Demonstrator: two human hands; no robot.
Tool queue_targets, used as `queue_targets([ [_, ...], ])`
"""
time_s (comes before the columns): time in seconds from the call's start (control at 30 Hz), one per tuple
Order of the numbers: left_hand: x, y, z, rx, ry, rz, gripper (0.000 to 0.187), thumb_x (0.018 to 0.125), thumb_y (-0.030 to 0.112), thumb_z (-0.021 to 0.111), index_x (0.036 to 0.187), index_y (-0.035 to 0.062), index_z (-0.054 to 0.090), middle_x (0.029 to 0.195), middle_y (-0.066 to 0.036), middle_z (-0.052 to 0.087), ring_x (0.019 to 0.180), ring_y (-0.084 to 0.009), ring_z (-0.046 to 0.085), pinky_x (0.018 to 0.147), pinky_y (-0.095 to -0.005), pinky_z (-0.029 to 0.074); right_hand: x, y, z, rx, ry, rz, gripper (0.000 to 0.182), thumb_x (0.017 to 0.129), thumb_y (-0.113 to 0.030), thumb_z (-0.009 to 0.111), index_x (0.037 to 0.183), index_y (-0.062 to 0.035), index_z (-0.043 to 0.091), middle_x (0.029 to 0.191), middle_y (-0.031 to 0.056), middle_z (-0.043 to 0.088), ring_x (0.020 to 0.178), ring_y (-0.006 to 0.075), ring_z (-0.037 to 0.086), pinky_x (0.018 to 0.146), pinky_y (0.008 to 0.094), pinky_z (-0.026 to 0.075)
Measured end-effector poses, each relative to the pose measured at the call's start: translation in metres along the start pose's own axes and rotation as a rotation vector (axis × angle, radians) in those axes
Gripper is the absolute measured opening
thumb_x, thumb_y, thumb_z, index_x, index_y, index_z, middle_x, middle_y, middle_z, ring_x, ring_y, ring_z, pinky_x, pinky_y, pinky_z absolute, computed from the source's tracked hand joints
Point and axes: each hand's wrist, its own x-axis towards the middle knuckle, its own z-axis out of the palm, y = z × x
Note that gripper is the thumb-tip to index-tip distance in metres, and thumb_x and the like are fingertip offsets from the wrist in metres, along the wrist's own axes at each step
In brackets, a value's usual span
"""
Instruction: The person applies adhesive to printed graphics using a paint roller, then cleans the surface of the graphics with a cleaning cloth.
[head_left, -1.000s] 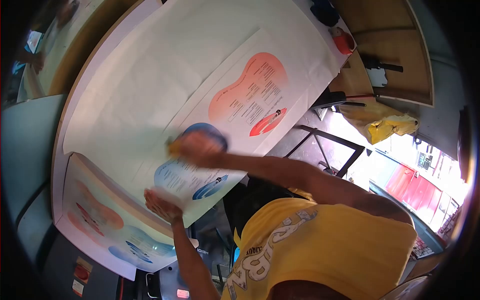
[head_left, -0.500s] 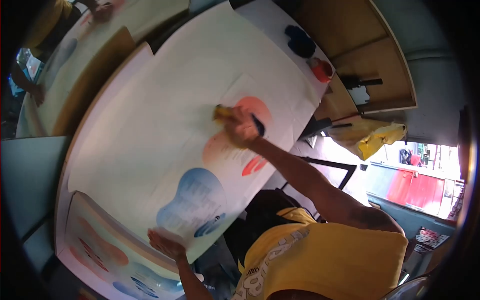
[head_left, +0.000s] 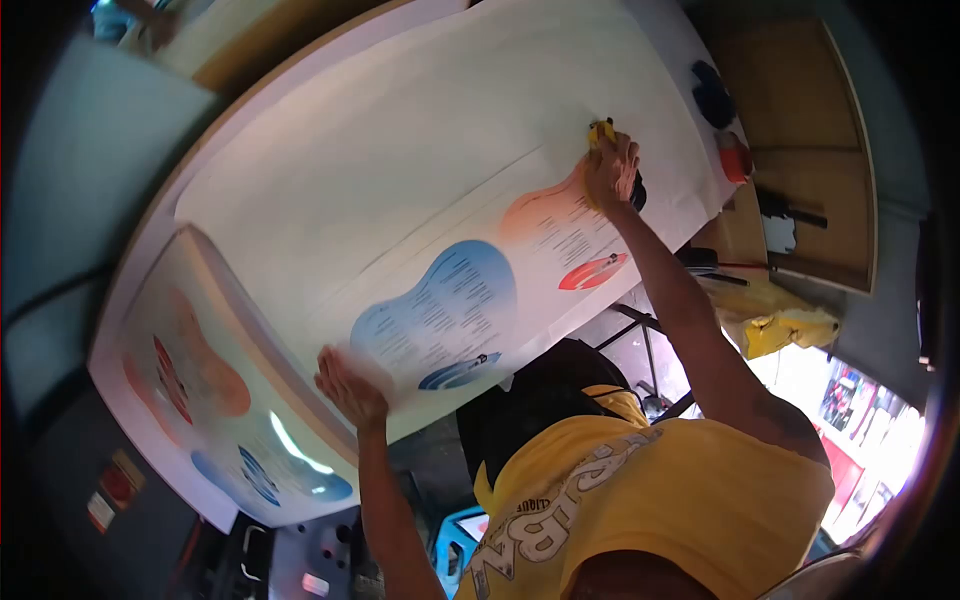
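Observation:
A long white sheet printed with blue and red-orange blob shapes, text and boat pictures lies over the table; its bare part is wide (head_left: 400, 160). My right hand (head_left: 612, 172) is closed around a yellow-and-black hand tool (head_left: 601, 132) at the top end of the red-orange print (head_left: 545, 215). I cannot tell its exact kind; a dark piece shows at the hand's other side. With fingers stretched out and slightly blurred, my left hand (head_left: 352, 388) is beside the blue print (head_left: 440, 300), near the curled end of the sheet. A thin dark line runs along the sheet above the prints.
At left, a curled printed piece (head_left: 190, 370) hangs toward the table's edge. A dark blue bundle (head_left: 713, 95) and a red container (head_left: 735, 158) stand at the far right end. Beyond are a wooden panel (head_left: 815, 110) and a yellow bag (head_left: 790, 332). A blue stool (head_left: 455, 540) is below.
My right hand has moved along the sheet, up and to the right, with the yellow tool. My left hand has risen slightly. The camera view has shifted, and the line on the sheet now shows.

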Motion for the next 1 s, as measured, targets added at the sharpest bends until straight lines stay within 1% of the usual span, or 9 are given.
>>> queue_targets([
  [0.1, 0.001, 0.005, -0.001, 0.077, -0.048, -0.033, 0.051, 0.108, 0.028, 0.027, 0.151, 0.001, 0.039, 0.155, -0.019, 0.044, 0.147, -0.038, 0.037, 0.122, -0.0567, 0.015, -0.05, -0.061, 0.003, -0.008, 0.027, -0.27, 0.055, 0.083, -0.013, 0.063, 0.139, -0.0124, 0.061, 0.122, 0.0129, 0.055, 0.109, 0.0359, 0.05, 0.092, 0.0507, 0.043],
  [0.3, 0.008, 0.011, -0.008, 0.081, -0.037, -0.039, 0.047, 0.109, 0.023, 0.028, 0.15, 0.002, 0.04, 0.155, -0.018, 0.045, 0.147, -0.036, 0.037, 0.121, -0.0571, 0.02, -0.157, -0.255, -0.043, 0.222, -0.305, -0.552, 0.043, 0.083, -0.017, 0.063, 0.125, -0.0069, 0.064, 0.122, 0.0213, 0.054, 0.113, 0.0385, 0.048, 0.093, 0.0519, 0.041],
  [0.57, -0.011, -0.019, 0.01, 0.008, 0.084, 0.099, 0.044, 0.104, 0.022, 0.038, 0.14, -0.0033, 0.046, 0.151, -0.024, 0.046, 0.145, -0.0426, 0.039, 0.119, -0.0617, 0.023, -0.215, -0.408, -0.047, 0.864, -0.309, -0.914, 0.021, 0.08, -0.025, 0.065, 0.095, -0.0115, 0.073, 0.116, 0.0062, 0.058, 0.115, 0.0248, 0.052, 0.095, 0.0437, 0.042],
  [0.67, -0.003, -0.002, 0.002, -0.025, 0.084, 0.0, 0.048, 0.106, 0.025, 0.035, 0.144, -0.0044, 0.044, 0.149, -0.027, 0.047, 0.141, -0.0456, 0.042, 0.117, -0.0614, 0.026, -0.202, -0.393, -0.051, 0.771, -0.376, -1.007, 0.026, 0.084, -0.025, 0.063, 0.107, -0.0169, 0.072, 0.116, 0.0019, 0.058, 0.116, 0.0227, 0.052, 0.096, 0.0423, 0.043],
  [0.77, 0.006, 0.009, -0.008, 0.035, 0.006, -0.058, 0.048, 0.107, 0.025, 0.032, 0.146, -0.0009, 0.042, 0.153, -0.023, 0.045, 0.143, -0.0422, 0.042, 0.118, -0.0576, 0.025, -0.171, -0.326, -0.048, 0.663, -0.306, -0.87, 0.029, 0.088, -0.024, 0.061, 0.114, -0.019, 0.07, 0.12, 0.0002, 0.059, 0.117, 0.0225, 0.052, 0.098, 0.0403, 0.043],
  [0.83, 0.009, 0.011, -0.008, 0.04, 0.016, -0.025, 0.047, 0.108, 0.023, 0.031, 0.146, -0.0007, 0.042, 0.153, -0.023, 0.044, 0.144, -0.0412, 0.041, 0.119, -0.057, 0.024, -0.134, -0.256, -0.047, 0.718, -0.473, -0.584, 0.026, 0.096, -0.021, 0.055, 0.117, -0.0176, 0.07, 0.123, 0.0038, 0.064, 0.118, 0.0224, 0.055, 0.106, 0.042, 0.041],
  [0.87, 0.009, 0.011, -0.009, 0.046, 0.016, -0.009, 0.047, 0.108, 0.023, 0.031, 0.146, -0.0006, 0.042, 0.154, -0.022, 0.044, 0.144, -0.0407, 0.041, 0.119, -0.0567, 0.024, -0.087, -0.221, -0.07, 0.673, -0.899, -0.379, 0.027, 0.096, -0.021, 0.055, 0.117, -0.0166, 0.07, 0.121, 0.0051, 0.065, 0.113, 0.0241, 0.058, 0.1, 0.0444, 0.045],
  [0.93, 0.006, 0.01, -0.008, 0.068, 0.003, 0.007, 0.046, 0.108, 0.021, 0.03, 0.146, -0.001, 0.042, 0.153, -0.023, 0.044, 0.144, -0.0411, 0.04, 0.119, -0.0563, 0.024, -0.072, -0.136, -0.044, 0.483, -0.49, -0.4, 0.036, 0.088, -0.016, 0.058, 0.123, -0.015, 0.069, 0.128, 0.01, 0.064, 0.111, 0.0329, 0.059, 0.089, 0.0501, 0.05],
  [1.0, 0.008, 0.01, -0.007, 0.077, -0.001, 0.017, 0.046, 0.108, 0.021, 0.03, 0.146, -0.0016, 0.042, 0.153, -0.023, 0.044, 0.144, -0.0417, 0.04, 0.118, -0.056, 0.025, -0.044, -0.065, -0.031, 0.371, -0.129, -0.419, 0.042, 0.084, -0.012, 0.063, 0.126, -0.0143, 0.067, 0.126, 0.0097, 0.06, 0.113, 0.0334, 0.054, 0.092, 0.0504, 0.046],
])
